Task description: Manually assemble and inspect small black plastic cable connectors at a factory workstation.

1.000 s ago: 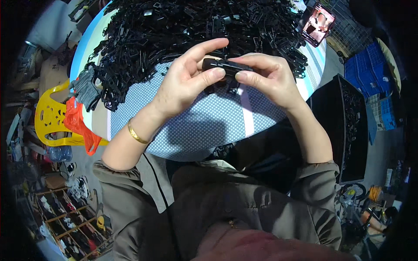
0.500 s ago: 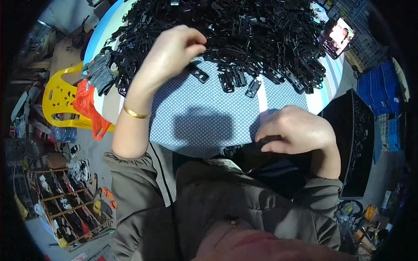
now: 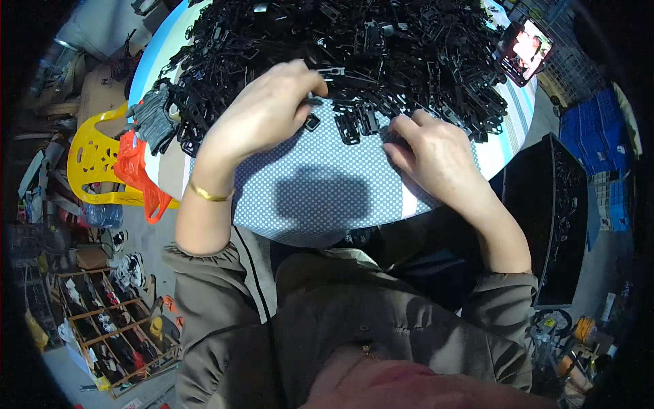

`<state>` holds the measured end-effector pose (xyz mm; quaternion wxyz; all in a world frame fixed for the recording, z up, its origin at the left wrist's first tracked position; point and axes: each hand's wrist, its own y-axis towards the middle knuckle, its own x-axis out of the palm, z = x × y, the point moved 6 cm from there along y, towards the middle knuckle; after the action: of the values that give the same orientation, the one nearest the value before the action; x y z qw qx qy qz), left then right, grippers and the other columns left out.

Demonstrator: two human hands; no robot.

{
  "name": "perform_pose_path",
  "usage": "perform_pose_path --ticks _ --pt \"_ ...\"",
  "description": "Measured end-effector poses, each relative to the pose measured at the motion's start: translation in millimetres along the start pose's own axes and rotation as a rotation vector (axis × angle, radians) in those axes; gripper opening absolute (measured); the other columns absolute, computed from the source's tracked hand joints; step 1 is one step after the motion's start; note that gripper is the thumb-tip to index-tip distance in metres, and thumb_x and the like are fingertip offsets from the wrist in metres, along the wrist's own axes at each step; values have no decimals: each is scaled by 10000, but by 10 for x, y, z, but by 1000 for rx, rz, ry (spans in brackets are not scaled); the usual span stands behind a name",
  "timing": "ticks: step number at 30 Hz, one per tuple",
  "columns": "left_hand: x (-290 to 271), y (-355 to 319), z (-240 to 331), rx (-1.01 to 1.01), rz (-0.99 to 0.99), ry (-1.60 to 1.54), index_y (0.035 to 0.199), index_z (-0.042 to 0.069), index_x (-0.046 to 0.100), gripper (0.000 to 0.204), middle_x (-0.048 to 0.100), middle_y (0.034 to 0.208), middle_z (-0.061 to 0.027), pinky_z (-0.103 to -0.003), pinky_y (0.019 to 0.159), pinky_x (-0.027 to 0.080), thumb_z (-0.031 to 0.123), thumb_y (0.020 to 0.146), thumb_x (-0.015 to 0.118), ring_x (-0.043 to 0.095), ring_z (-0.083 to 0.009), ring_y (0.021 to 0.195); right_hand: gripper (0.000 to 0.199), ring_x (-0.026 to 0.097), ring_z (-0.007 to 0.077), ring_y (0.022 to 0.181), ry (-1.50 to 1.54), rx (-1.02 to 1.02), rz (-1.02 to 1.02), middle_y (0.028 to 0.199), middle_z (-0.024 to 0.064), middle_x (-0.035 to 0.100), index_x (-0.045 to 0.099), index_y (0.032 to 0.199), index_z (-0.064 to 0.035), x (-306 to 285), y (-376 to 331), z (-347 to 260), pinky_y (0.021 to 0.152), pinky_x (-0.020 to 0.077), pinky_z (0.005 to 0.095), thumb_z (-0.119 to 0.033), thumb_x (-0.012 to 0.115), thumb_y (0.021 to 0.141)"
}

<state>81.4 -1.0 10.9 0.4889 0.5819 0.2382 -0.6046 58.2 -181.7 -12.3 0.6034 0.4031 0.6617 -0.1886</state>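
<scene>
A large heap of small black plastic parts (image 3: 436,65) covers the far half of the round table. My left hand (image 3: 269,109) is at the heap's near edge, its fingers bent in a pinch on a dark plastic part that is mostly hidden. Just below its fingertips lies one loose black part (image 3: 312,123). To the right, my right hand (image 3: 436,150) reaches over the near edge of the heap, thumb and fingers curled inward; what they hold, if anything, is hidden. Between the hands, a framed black part (image 3: 349,128) lies on the dotted cloth (image 3: 313,153).
A phone (image 3: 528,51) with a lit screen stands at the table's right edge. Grey fabric (image 3: 155,119) and a red plastic bag (image 3: 136,167) are at its left edge, beside a yellow chair (image 3: 92,157). A black bin (image 3: 555,225) holding black parts stands at my right.
My right hand has moved up from the table's near edge to the heap, covering a loose part there. My left hand has shifted slightly down and nearer to me.
</scene>
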Motion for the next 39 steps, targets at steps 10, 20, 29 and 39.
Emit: perform_pose_path --ticks 10,20,29,39 --pt "-16 28 146 89 -24 -206 949 6 602 253 502 859 -65 -297 678 477 -9 700 644 557 -167 771 125 633 202 714 306 13 46 753 105 620 583 794 14 -158 28 195 607 516 288 -41 665 716" --pt "465 55 344 -242 -151 -1458 1137 -28 487 301 605 984 -142 -263 790 538 -29 841 539 633 -201 890 187 634 202 754 294 -238 524 919 111 631 642 881 -15 -393 -39 17 635 519 259 37 656 702" --pt "494 9 406 -312 -115 -1430 1208 -51 425 363 607 966 -125 -239 777 529 34 869 523 626 -156 855 292 620 260 784 -16 -332 487 925 115 629 628 891 -20 -417 -59 -109 622 521 311 19 645 602" --pt "648 -11 406 -344 -266 -1787 1263 -36 404 378 556 1091 -126 -282 868 499 131 927 451 583 -165 965 265 611 260 889 -56 -398 590 956 109 636 643 923 -18 -285 -62 -215 764 498 382 -51 621 661"
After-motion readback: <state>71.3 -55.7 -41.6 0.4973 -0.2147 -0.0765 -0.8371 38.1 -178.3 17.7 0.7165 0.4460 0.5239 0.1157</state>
